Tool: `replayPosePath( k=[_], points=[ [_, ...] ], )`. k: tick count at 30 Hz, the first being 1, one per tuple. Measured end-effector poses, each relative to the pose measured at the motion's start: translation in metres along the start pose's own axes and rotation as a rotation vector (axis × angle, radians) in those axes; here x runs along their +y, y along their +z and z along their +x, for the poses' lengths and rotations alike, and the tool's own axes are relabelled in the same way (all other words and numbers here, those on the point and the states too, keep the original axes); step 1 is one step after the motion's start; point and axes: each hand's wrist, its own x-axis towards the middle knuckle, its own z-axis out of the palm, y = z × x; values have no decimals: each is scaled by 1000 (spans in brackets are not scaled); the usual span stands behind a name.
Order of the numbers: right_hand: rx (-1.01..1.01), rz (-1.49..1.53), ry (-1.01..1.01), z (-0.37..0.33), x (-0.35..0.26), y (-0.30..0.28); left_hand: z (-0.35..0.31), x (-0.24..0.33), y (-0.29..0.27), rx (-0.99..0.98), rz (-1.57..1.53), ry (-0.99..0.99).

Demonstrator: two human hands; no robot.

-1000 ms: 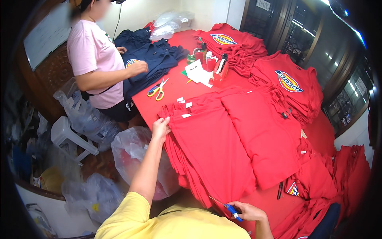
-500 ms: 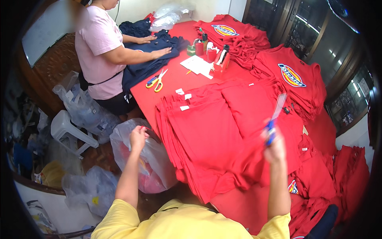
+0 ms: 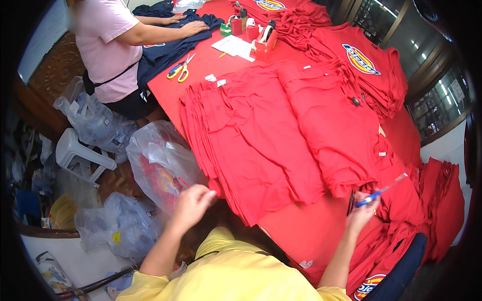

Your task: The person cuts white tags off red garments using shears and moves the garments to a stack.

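My right hand [image 3: 361, 214] grips a blue-handled blade tool [image 3: 370, 198], its slim pale blade pointing away to the right. It is over the near right part of the red table, beside the lower edge of the folded red shirts [image 3: 256, 135]. To the left, my left hand [image 3: 193, 204] is off the table edge, next to a clear plastic bag [image 3: 150, 143] with red cloth inside. Its fingers are curled together; whatever is between them is hidden. A thin red strip [image 3: 183, 182] shows just beyond its knuckles, against the bag; I cannot tell whether they touch.
Across the table a person in a pink shirt [image 3: 108, 25] rests both hands on dark navy cloth [image 3: 170, 42]. Yellow-and-blue scissors [image 3: 181, 69], white paper [image 3: 233, 46] and a red tape dispenser [image 3: 264, 44] lie nearby. Red shirt stacks [image 3: 359, 62] stand right; a white stool [image 3: 80, 150] stands left.
My view has shifted. My left hand has come nearer to me and slightly right; the red strip at its fingers now shows beyond the knuckles. My right hand has lowered, its blade tilting right.
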Motion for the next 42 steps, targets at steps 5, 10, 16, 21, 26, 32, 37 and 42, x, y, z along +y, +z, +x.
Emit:
replayPosePath(
  k=[5, 10, 16, 21, 26, 32, 37, 42],
  points=[
    [-605, 152, 394, -129, -7, 65, -15, 26, 72, -56, 148, 36],
    [-740, 77, 550, -169, 13, 89, -19, 22, 90, -32, 218, 110],
    [-739, 149, 616, -172, 8, 81, -33, 16, 99, -153, -1126, -300],
    [-717, 219, 720, -177, -15, 79, -45, 24, 96, -282, -1349, -525],
    [-725, 109, 619, -182, -31, 86, -46, 38, 97, -544, -942, -240],
    [-983, -195, 698, -170, -68, 69, 59, 37, 71, -57, -1283, -279],
    [-1224, -678, 345, -143, -57, 43, 156, -13, 28, -102, -1595, -332],
    [-1162, -651, 139, -109, -68, 71, 155, 3, 10, -126, -1388, -475]
  ],
)
